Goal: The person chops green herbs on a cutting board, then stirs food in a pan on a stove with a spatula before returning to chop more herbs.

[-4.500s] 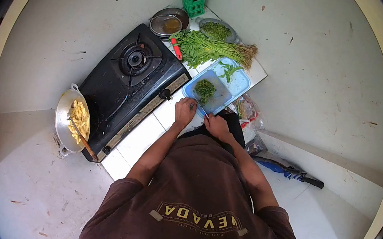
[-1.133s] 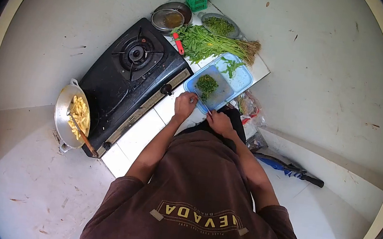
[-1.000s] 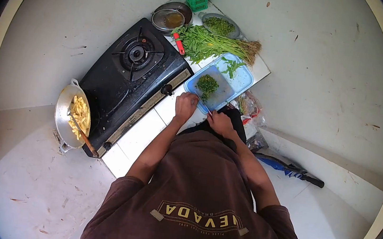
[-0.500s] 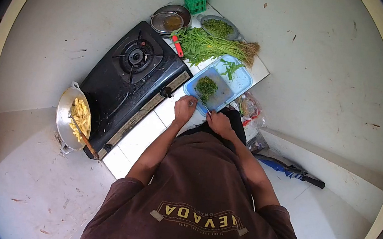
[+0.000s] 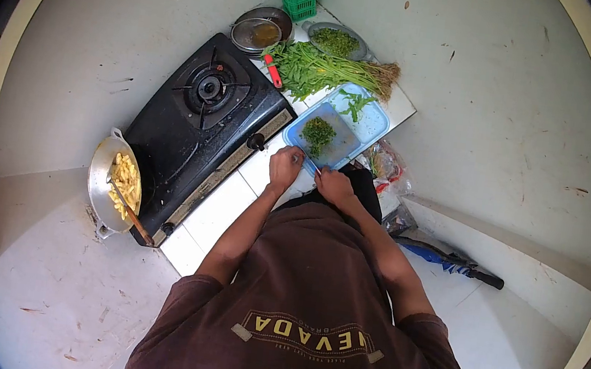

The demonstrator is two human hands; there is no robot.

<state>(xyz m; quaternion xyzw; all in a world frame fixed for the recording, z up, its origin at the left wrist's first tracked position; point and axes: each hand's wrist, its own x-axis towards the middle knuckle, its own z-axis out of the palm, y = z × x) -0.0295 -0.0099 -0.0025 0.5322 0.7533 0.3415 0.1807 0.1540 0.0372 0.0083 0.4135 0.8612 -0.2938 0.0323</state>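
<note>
My left hand is closed at the near left edge of a blue tray; whatever its fingers pinch is too small to make out. Close by on the right, my right hand grips a knife, whose thin blade barely shows between the hands. Just beyond them, a heap of finely chopped greens lies on a greyish cutting board in the tray. Loose leaves rest at the tray's far end.
A black gas stove stands left, with a wok of yellow pieces at its near end. Behind the tray lie long leafy stems, a red handle and a dish of chopped greens. Plastic bags sit right.
My right hand has shifted slightly left, nearer my left hand, and less of the knife blade shows. My left hand and the chopped heap look nearly the same.
</note>
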